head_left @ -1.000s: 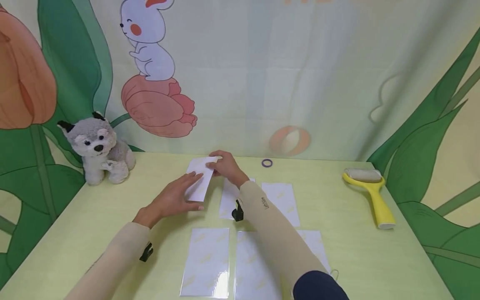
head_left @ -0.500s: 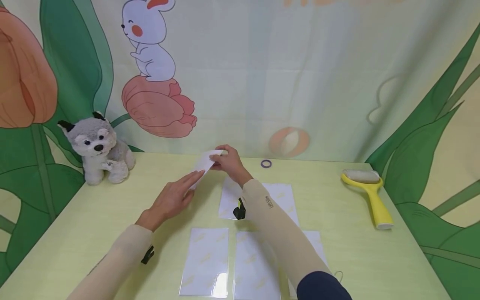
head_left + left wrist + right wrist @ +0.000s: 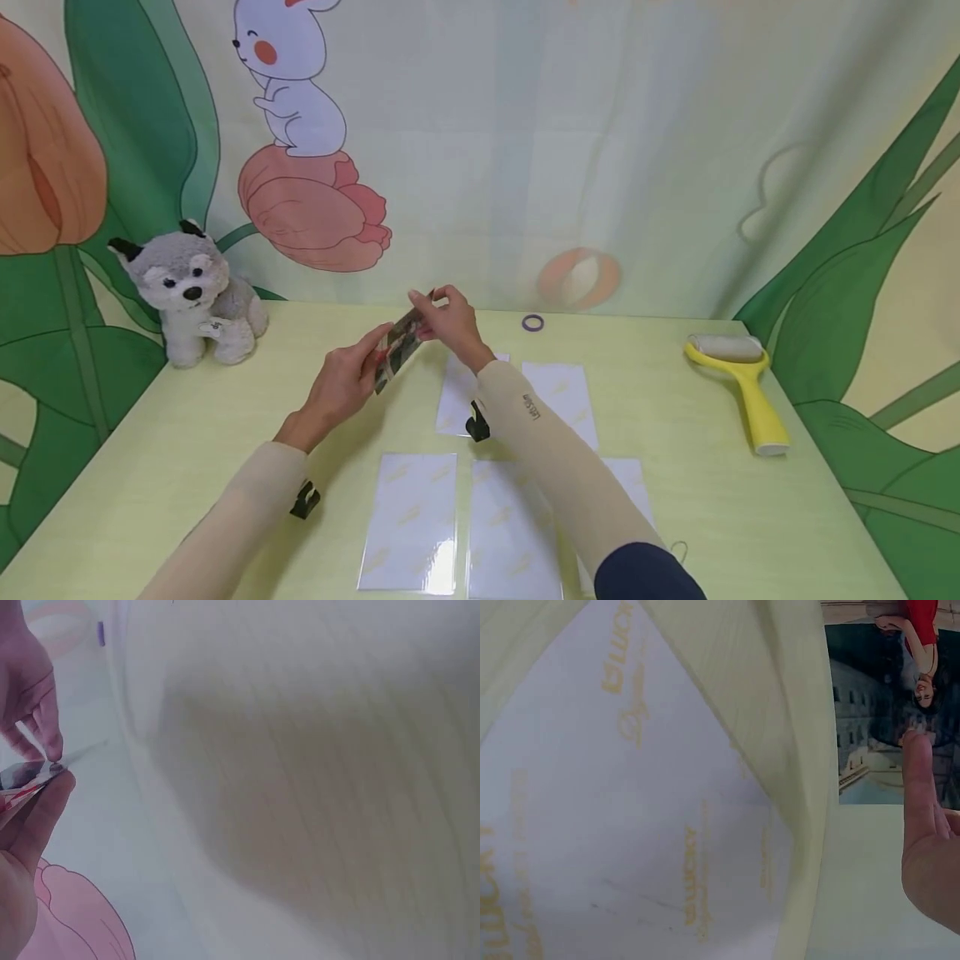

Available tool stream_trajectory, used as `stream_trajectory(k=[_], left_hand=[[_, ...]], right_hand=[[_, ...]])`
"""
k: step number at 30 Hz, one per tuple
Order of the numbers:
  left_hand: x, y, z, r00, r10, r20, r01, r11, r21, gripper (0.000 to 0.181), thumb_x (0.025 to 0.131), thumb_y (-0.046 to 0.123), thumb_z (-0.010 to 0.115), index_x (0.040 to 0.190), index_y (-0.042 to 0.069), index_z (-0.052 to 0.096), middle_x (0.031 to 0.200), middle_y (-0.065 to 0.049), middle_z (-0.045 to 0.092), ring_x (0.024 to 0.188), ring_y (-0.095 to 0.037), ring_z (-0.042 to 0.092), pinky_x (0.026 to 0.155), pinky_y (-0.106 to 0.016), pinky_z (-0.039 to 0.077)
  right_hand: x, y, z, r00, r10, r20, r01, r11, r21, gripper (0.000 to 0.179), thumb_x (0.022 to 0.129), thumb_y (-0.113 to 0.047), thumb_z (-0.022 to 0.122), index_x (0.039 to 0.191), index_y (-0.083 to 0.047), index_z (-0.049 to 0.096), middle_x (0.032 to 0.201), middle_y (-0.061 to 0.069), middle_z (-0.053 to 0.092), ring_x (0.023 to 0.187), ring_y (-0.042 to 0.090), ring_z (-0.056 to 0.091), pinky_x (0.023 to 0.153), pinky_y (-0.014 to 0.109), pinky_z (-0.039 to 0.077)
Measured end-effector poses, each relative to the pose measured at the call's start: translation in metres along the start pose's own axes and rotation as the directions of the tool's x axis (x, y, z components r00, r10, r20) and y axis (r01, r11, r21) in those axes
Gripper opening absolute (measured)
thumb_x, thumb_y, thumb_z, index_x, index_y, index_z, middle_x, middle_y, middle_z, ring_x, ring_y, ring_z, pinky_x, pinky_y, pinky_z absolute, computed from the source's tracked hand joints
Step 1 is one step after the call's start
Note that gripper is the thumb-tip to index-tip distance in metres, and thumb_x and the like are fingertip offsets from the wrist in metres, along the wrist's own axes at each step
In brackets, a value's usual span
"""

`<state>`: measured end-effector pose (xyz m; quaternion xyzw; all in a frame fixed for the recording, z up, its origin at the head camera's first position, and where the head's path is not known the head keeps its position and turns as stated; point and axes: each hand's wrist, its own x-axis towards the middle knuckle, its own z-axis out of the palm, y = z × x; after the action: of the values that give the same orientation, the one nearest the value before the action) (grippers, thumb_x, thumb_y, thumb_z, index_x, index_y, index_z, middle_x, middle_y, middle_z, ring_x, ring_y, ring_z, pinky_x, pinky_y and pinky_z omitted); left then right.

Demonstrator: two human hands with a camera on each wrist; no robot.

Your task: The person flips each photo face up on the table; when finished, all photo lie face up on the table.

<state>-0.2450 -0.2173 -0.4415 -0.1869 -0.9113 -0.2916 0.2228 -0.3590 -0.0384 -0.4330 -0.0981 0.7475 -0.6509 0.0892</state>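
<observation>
A photo print (image 3: 399,343) is held up above the back of the table, its dark picture side showing, and it stands at a slant. My left hand (image 3: 341,387) grips its lower left side; in the left wrist view the thumb (image 3: 46,817) lies along the print's edge. With thumb and fingers my right hand (image 3: 452,327) pinches the upper right end. In the right wrist view the photo print (image 3: 877,712) shows a figure in red before a stone building, with a fingertip pressed on it. Prints lie face down below, such as a white-backed print (image 3: 667,795) with yellow lettering.
Several white-backed sheets (image 3: 408,521) lie in two rows on the table (image 3: 225,400), some partly under the right forearm. A plush husky (image 3: 198,292) sits at the back left. A yellow-handled roller (image 3: 750,392) lies at right. A purple ring (image 3: 532,322) lies near the back edge.
The print has turned over between my hands: its white back faced up before, and its picture side shows now. Both hands have stayed near the same spot.
</observation>
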Motion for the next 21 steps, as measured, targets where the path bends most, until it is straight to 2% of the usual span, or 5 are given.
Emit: stream_trajectory(k=[3, 6, 10, 15, 21], left_hand=[[0.000, 0.001, -0.002, 0.998, -0.061, 0.020, 0.062, 0.997, -0.035, 0.048, 0.096, -0.005, 0.054, 0.142, 0.008, 0.051, 0.098, -0.022, 0.073, 0.069, -0.023, 0.058, 0.068, -0.039, 0.055], [-0.001, 0.001, -0.003, 0.994, -0.105, 0.013, 0.105, 0.991, -0.078, 0.049, 0.096, -0.006, 0.053, 0.142, 0.009, 0.051, 0.101, -0.023, 0.073, 0.071, -0.026, 0.058, 0.065, -0.038, 0.053], [-0.002, -0.001, -0.004, 0.992, -0.123, -0.011, 0.121, 0.986, -0.114, 0.050, 0.095, -0.007, 0.051, 0.142, 0.010, 0.052, 0.100, -0.024, 0.072, 0.070, -0.026, 0.056, 0.058, -0.031, 0.043], [-0.003, -0.001, -0.001, 0.990, -0.142, -0.023, 0.138, 0.981, -0.139, 0.049, 0.096, -0.006, 0.052, 0.141, 0.011, 0.052, 0.109, -0.026, 0.071, 0.075, -0.028, 0.060, 0.062, -0.032, 0.048], [-0.004, -0.001, 0.002, 0.986, -0.161, -0.049, 0.151, 0.974, -0.171, 0.047, 0.097, -0.005, 0.053, 0.141, 0.011, 0.053, 0.114, -0.027, 0.069, 0.079, -0.031, 0.063, 0.065, -0.039, 0.056]], right_hand=[[-0.002, -0.001, 0.002, 1.000, 0.006, -0.021, -0.007, 0.999, -0.044, 0.060, 0.088, -0.060, 0.066, 0.117, -0.010, 0.049, 0.084, 0.013, 0.073, 0.076, 0.034, 0.075, 0.080, 0.043, 0.060], [-0.003, -0.001, 0.004, 0.999, 0.000, -0.040, -0.002, 0.999, -0.048, 0.060, 0.087, -0.060, 0.067, 0.117, -0.010, 0.050, 0.084, 0.012, 0.072, 0.078, 0.036, 0.075, 0.079, 0.045, 0.060], [-0.005, -0.003, 0.007, 0.998, -0.020, -0.068, 0.016, 0.998, -0.061, 0.060, 0.087, -0.059, 0.068, 0.117, -0.010, 0.052, 0.085, 0.010, 0.069, 0.074, 0.030, 0.075, 0.077, 0.046, 0.060], [-0.004, 0.001, 0.009, 0.993, -0.067, -0.094, 0.063, 0.997, -0.040, 0.056, 0.087, -0.057, 0.070, 0.118, -0.012, 0.054, 0.082, 0.010, 0.069, 0.066, 0.021, 0.072, 0.069, 0.039, 0.061], [-0.002, 0.008, 0.012, 0.987, -0.108, -0.118, 0.106, 0.994, -0.020, 0.051, 0.088, -0.051, 0.071, 0.119, -0.013, 0.055, 0.076, 0.008, 0.069, 0.060, 0.018, 0.071, 0.064, 0.036, 0.061]])
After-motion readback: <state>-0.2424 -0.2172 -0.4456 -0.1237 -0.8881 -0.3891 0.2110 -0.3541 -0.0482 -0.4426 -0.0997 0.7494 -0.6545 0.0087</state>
